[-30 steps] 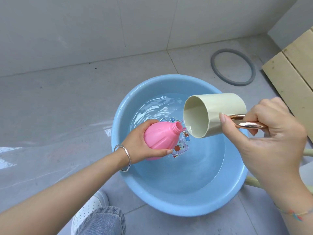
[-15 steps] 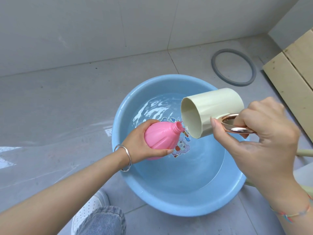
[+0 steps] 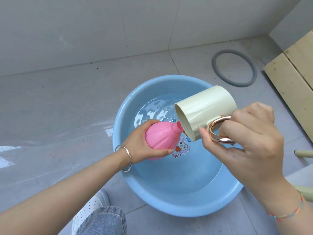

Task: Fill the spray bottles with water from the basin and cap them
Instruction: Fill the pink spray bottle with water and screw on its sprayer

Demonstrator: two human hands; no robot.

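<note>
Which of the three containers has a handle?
The cream cup, gripped by the right hand through its shiny rose-gold loop. The pink bottle in the left hand and the blue basin show none.

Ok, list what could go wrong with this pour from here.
1. The mouth of the cream cup is far wider than the narrow neck of the pink bottle, so water may well run past it, though likely back into the basin.
2. The left hand holds the bottle tilted, so it could spill before it is full.
3. The right hand grips the cup only by its handle; a wet grip might slip.
</note>
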